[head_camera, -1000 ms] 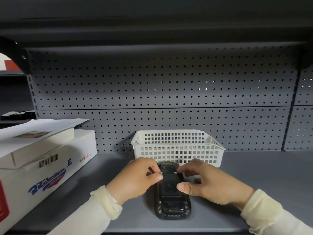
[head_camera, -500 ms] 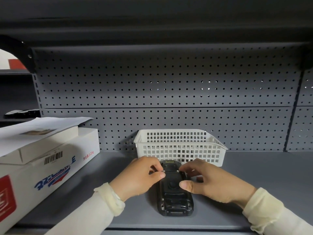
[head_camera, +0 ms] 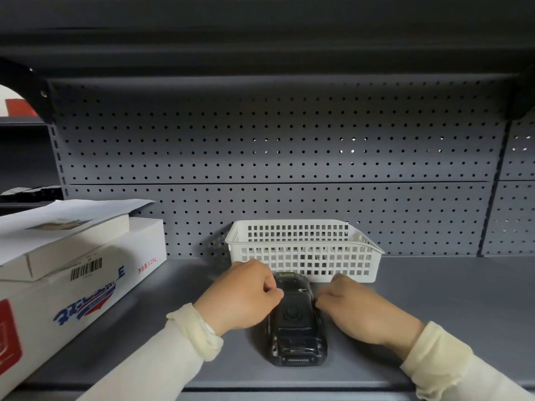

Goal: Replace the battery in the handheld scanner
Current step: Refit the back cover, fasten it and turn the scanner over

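Note:
A black handheld scanner (head_camera: 296,319) lies back-up on the grey shelf (head_camera: 451,319), its long axis pointing away from me, just in front of a white basket. My left hand (head_camera: 243,296) is curled against the scanner's upper left side, fingertips touching its edge. On the opposite side, my right hand (head_camera: 359,311) presses its curled fingers against the upper right edge. The scanner's back, with a round feature in the middle, shows between the two hands. No loose battery is in view.
The white slotted basket (head_camera: 307,256) stands right behind the scanner against the pegboard wall (head_camera: 275,146). A large white carton (head_camera: 86,287) with smaller boxes and paper on top fills the left side. An upper shelf overhangs.
Both hands have slid from the top of the scanner's back outward to its two sides. The view has shifted slightly; the scanner stays in place.

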Available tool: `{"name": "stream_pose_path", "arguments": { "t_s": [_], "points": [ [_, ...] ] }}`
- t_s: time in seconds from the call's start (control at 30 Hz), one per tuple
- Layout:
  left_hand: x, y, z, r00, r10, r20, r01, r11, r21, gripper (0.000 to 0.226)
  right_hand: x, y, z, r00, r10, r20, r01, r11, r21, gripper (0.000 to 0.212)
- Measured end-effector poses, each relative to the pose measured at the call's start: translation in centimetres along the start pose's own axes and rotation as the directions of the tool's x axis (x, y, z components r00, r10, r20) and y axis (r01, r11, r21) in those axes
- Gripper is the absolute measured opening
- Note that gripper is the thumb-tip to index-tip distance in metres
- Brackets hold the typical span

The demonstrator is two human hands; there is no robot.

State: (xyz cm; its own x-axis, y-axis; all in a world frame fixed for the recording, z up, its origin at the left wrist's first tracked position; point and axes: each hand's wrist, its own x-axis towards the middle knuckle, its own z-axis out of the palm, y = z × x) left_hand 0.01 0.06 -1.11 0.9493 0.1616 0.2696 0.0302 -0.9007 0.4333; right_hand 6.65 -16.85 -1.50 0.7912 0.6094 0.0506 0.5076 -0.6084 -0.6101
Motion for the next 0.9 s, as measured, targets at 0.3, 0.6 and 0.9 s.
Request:
{"name": "stream_pose_path", "arguments": {
  "t_s": [0.3,0.6,0.9],
  "points": [
    [-0.5,1.5,-0.4,0.999,-0.026,0.018,0.024,0.996,0.086,0.060,-0.2,-0.3,0.0,0.966,0.260,-0.005,-0.214,0.804,0.554,0.011],
    [-0.5,3.6,-0.1,0.999,0.041,-0.012,-0.036,0.950,0.309,0.052,0.4,-3.4,0.4,0.979,0.196,-0.052,-0.084,0.627,0.775,0.020],
    [0.1,3.9,0.6,0.999,0.041,0.018,-0.045,0.915,0.401,0.052,1.3,-1.3,0.1,0.944,0.213,-0.253,-0.096,0.908,0.407,0.023]
  ]
}}
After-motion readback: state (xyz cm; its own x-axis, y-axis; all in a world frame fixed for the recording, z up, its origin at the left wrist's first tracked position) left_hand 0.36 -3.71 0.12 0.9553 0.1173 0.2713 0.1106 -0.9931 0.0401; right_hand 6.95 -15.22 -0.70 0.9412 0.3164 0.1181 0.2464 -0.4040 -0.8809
